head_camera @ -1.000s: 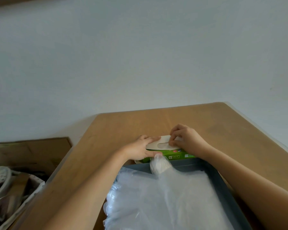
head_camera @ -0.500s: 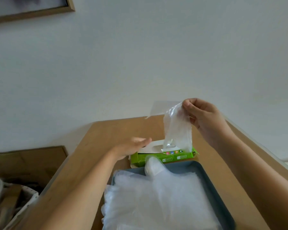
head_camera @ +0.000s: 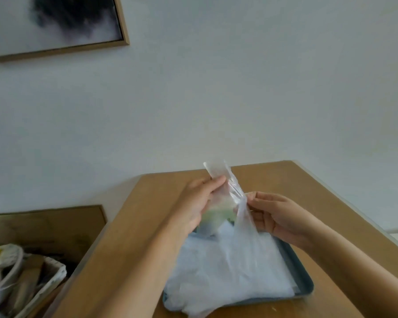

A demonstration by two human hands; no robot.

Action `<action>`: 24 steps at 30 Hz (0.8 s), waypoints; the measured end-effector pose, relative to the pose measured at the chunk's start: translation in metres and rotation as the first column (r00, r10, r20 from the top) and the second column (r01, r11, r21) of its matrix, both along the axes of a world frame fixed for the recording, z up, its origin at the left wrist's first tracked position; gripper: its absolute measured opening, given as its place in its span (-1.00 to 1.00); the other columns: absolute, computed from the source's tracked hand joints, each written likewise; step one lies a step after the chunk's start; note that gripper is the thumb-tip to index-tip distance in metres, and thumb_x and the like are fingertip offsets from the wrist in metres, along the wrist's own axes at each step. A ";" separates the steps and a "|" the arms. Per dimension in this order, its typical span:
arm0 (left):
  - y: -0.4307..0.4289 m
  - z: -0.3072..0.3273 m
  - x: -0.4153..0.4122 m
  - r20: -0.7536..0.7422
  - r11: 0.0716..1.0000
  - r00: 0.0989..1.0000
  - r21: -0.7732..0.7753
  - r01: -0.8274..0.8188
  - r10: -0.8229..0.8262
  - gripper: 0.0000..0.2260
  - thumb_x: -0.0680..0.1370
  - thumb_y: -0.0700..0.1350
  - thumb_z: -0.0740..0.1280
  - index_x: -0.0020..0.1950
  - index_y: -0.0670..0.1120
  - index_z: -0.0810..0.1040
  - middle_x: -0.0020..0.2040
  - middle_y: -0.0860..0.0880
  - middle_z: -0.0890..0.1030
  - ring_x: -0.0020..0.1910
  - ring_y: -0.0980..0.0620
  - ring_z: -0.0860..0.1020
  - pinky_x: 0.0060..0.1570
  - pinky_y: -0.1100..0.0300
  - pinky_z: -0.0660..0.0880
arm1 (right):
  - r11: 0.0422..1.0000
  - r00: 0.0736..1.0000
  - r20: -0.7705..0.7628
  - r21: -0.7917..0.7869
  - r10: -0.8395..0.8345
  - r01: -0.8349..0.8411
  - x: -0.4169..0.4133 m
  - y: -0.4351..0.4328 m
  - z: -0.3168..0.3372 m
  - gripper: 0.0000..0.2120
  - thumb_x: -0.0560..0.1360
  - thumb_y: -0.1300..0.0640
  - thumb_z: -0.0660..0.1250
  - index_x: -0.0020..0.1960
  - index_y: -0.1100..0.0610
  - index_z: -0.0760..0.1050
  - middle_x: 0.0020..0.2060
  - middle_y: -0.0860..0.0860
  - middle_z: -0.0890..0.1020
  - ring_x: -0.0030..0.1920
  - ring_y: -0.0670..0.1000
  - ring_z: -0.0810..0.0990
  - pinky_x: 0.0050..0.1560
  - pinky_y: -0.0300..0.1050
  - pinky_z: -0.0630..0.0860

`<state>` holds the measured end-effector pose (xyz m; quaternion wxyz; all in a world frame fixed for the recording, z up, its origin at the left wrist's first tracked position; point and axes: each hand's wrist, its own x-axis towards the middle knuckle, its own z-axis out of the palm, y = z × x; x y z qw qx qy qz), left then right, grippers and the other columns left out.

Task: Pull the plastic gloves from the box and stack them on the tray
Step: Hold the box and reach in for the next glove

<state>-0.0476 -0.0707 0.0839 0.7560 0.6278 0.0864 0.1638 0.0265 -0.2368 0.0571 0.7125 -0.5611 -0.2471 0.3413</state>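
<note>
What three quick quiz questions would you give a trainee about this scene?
1. True or false: the left hand and the right hand both hold one plastic glove.
2. The pile of gloves lies on: A the tray; B the floor; C a chair.
3. Fill in: on the wall hangs a framed ____.
Key: 1 true; 2 A; 3 picture.

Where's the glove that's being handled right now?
The glove hangs mid-frame in the head view, pinched between the left hand and right hand, above the far end of the grey tray.
</note>
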 end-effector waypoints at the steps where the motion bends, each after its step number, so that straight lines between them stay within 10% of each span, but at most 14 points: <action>1: -0.003 0.000 -0.003 -0.008 0.994 0.998 0.093 -0.064 0.065 -0.81 0.50 -0.13 0.40 -0.32 -0.11 0.63 -0.33 -0.01 0.66 -0.33 0.10 0.60 -0.16 0.22 0.51 | 0.998 1.000 0.020 -0.058 0.006 -0.005 -0.003 -0.003 -0.003 -0.61 0.50 0.12 0.24 0.16 0.41 0.48 0.09 0.35 0.59 0.05 0.31 0.56 0.16 0.13 0.51; 9: -0.021 0.018 -0.040 0.130 0.465 0.990 0.874 -0.143 0.060 -0.72 0.49 -0.01 0.41 -0.34 -0.12 0.48 -0.56 0.11 0.33 -0.52 0.15 0.28 -0.44 0.31 0.21 | 0.998 0.991 0.123 -0.049 0.047 -0.042 -0.008 -0.041 0.032 -0.14 0.24 -0.41 0.38 0.31 0.18 0.45 0.19 0.12 0.61 0.19 0.09 0.60 0.04 -0.09 0.60; 13: -0.032 0.030 -0.051 0.112 0.323 0.994 0.941 -0.104 -0.006 -0.73 0.49 0.04 0.41 -0.33 -0.07 0.51 -0.54 0.06 0.33 -0.50 0.13 0.31 -0.44 0.28 0.22 | 0.964 0.833 0.495 -0.216 0.247 -0.158 -0.030 -0.046 0.062 -0.51 0.33 -0.25 0.45 0.14 0.00 0.60 0.14 0.04 0.63 0.20 0.07 0.58 0.23 -0.01 0.51; 18: -0.028 0.040 -0.058 -0.049 0.334 0.999 0.941 0.049 -0.010 -0.67 0.48 0.12 0.41 -0.36 -0.07 0.61 -0.56 0.05 0.28 -0.57 0.13 0.26 -0.51 0.30 0.14 | 0.949 0.736 0.668 -0.290 0.110 0.122 -0.048 -0.028 0.069 -0.84 0.41 0.27 0.45 -0.09 0.05 0.64 -0.09 -0.01 0.71 -0.07 -0.05 0.68 0.00 -0.22 0.59; 24: 0.005 0.016 -0.065 -0.377 0.664 0.896 0.612 0.430 -0.232 -0.87 0.46 -0.10 0.47 -0.03 -0.10 0.67 -0.14 -0.02 0.65 -0.13 0.10 0.59 -0.03 0.21 0.52 | 0.957 0.760 0.648 -0.190 -0.047 0.221 -0.052 -0.019 0.062 -0.93 0.51 0.26 0.37 -0.09 0.21 0.63 -0.33 0.01 0.66 -0.38 -0.08 0.61 -0.29 -0.31 0.54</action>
